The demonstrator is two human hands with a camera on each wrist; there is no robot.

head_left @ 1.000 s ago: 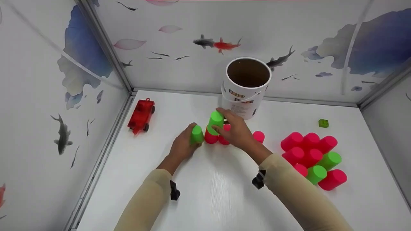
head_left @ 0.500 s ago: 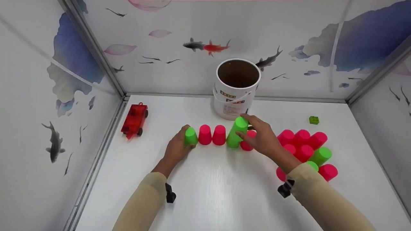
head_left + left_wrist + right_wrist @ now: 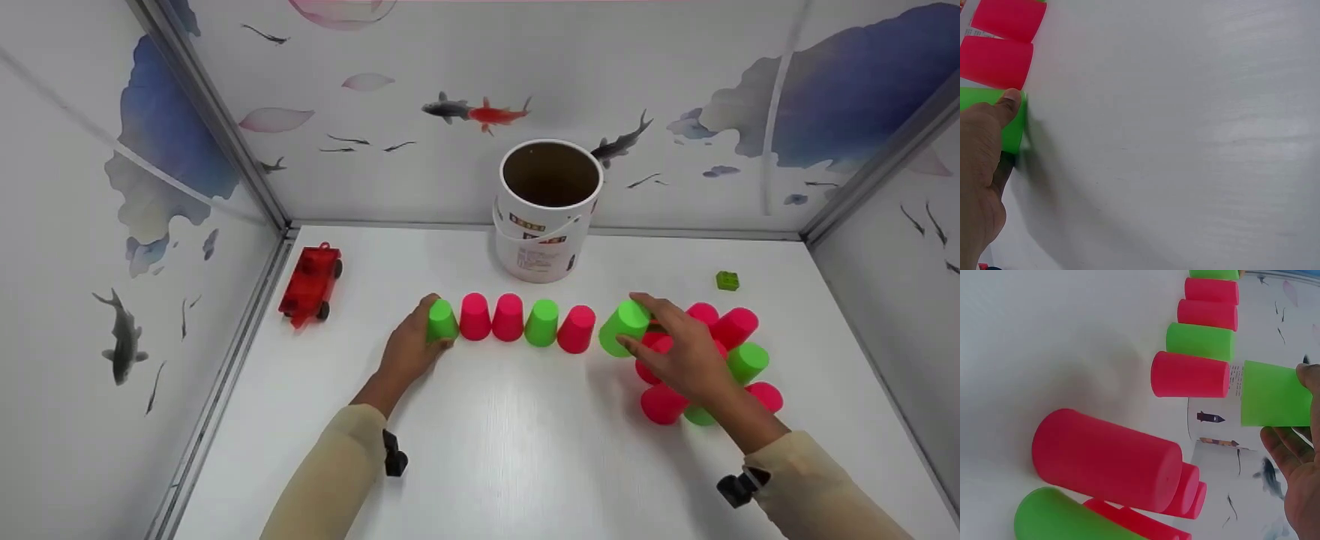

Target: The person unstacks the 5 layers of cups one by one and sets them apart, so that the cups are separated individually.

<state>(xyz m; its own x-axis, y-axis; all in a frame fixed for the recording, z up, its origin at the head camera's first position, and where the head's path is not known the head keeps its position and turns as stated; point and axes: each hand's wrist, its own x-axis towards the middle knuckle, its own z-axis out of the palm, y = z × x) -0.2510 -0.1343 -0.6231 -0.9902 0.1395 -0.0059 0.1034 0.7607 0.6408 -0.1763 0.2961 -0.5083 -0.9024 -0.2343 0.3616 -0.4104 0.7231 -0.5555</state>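
Note:
My left hand (image 3: 405,346) holds the green cup (image 3: 442,321) at the left end of a row of upside-down cups, thumb along its side in the left wrist view. To its right stand a pink-red cup (image 3: 475,318), a second pink-red cup (image 3: 508,318), a green cup (image 3: 541,324) and another pink-red cup (image 3: 575,330). Just beyond the row's right end, my right hand (image 3: 686,356) grips another green cup (image 3: 625,330) between thumb and fingers. In the right wrist view that raised green cup (image 3: 1275,395) is higher than the row's cups.
A cluster of pink-red cups (image 3: 664,405) and green cups (image 3: 748,364) stands at the right, partly behind my right hand. A white bucket (image 3: 544,255) is at the back, a red toy car (image 3: 310,285) at the left. One small green block (image 3: 727,280) lies at the back right.
My right hand has carried its green cup rightward, from over the row's left part to beyond its right end. The left hand stays on the leftmost green cup. The head view has shifted slightly.

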